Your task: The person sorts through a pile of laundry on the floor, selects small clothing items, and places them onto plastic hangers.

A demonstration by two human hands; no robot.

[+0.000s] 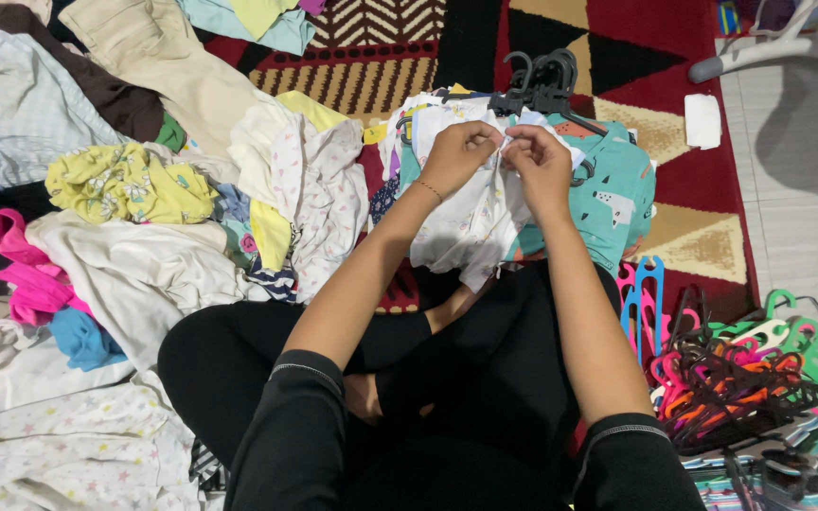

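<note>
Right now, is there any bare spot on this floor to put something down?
Yes: the pale tiled floor right of the patterned rug, and the rug strip beyond the black hangers. Crowded: the clothes heap on the left and the coloured hangers on the right.

This looks like a room in a home, with laundry being sorted on the floor. A red patterned rug [674, 57] covers the middle. Left of the rug lie heaps of small clothes [144, 237]; at its right edge, on pale floor tiles [797, 199], sits a pile of coloured plastic hangers [740, 378]. Beyond the rug's far right corner stands what may be a chair base [778, 43].
</note>
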